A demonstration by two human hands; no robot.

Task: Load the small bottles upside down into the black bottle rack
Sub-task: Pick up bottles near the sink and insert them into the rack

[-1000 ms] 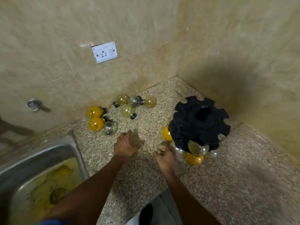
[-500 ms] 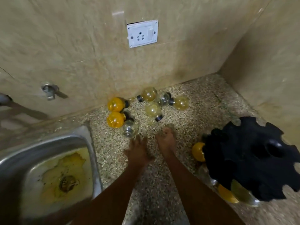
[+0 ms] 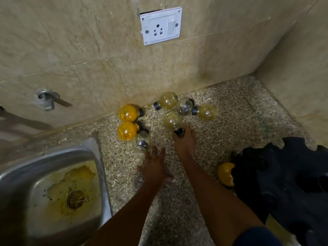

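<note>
On a speckled stone counter (image 3: 221, 132) beside a steel sink (image 3: 53, 183), small round bottles lie on their sides near the wall. The right hand (image 3: 184, 141) pinches the dark cap of a pale yellow bottle (image 3: 172, 120). The left hand (image 3: 154, 166), fingers spread, touches a clear bottle (image 3: 142, 142). The black bottle rack (image 3: 287, 181) stands at right, an orange bottle (image 3: 225, 174) tucked under its edge.

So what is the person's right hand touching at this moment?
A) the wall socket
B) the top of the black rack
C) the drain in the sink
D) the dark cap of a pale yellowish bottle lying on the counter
D: the right hand has its fingertips at the dark cap of the pale yellowish bottle lying on the counter, well below the wall socket.
</note>
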